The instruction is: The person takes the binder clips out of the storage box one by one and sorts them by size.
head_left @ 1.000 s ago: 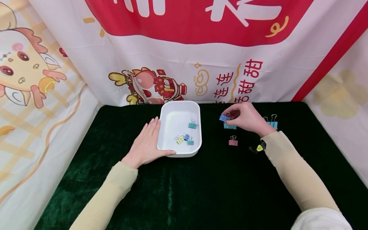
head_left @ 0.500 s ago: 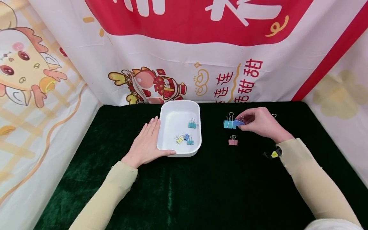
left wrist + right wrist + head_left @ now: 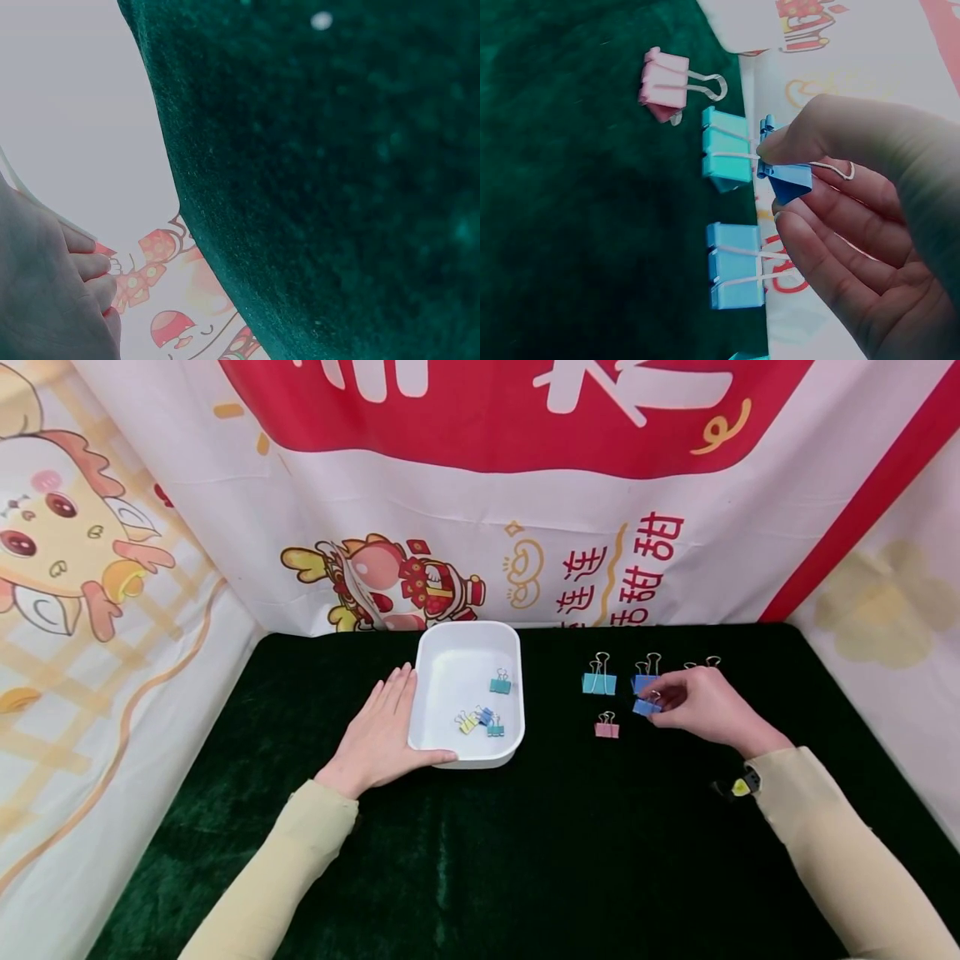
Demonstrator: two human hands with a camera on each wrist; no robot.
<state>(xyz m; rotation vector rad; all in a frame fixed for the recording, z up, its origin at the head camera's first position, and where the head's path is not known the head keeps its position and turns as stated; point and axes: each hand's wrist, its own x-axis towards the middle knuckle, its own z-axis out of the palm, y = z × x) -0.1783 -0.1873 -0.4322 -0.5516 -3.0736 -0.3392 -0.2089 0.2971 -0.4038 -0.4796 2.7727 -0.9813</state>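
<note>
Right hand (image 3: 701,706): pinches a small blue binder clip (image 3: 646,707) just above the table (image 3: 525,860).
Left hand (image 3: 382,735): flat, fingers straight, against the white tray (image 3: 467,639).
Hidden: teal clips behind the right hand, only wire loops showing.

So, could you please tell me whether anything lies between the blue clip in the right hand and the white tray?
Yes: the pink clip and the teal clip lie on the cloth between the blue clip and the white tray; lifted, it passes over them.
</note>
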